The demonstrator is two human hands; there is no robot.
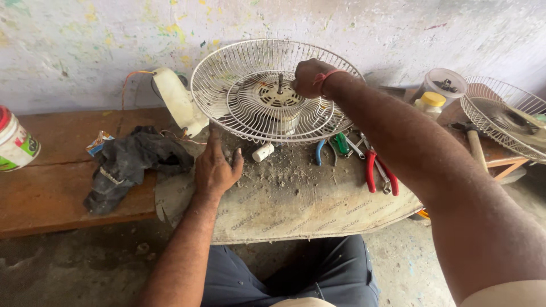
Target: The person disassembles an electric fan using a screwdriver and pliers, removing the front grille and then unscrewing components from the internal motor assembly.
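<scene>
White round wire fan guard [250, 74] with motor lies tilted at bench [51, 182] back edge. Right hand [310, 77] grip pinched at hub beside shaft. Left hand [215, 167] flat, empty, under rim. Risk: guard tips, knocking small white cylinder [263, 152], red-handled pliers [380, 173].

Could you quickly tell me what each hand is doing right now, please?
Left hand: open, resting flat on the dusty grey sheet.
Right hand: fingers curled inside the round white wire fan guard; grip cannot be told.
</scene>
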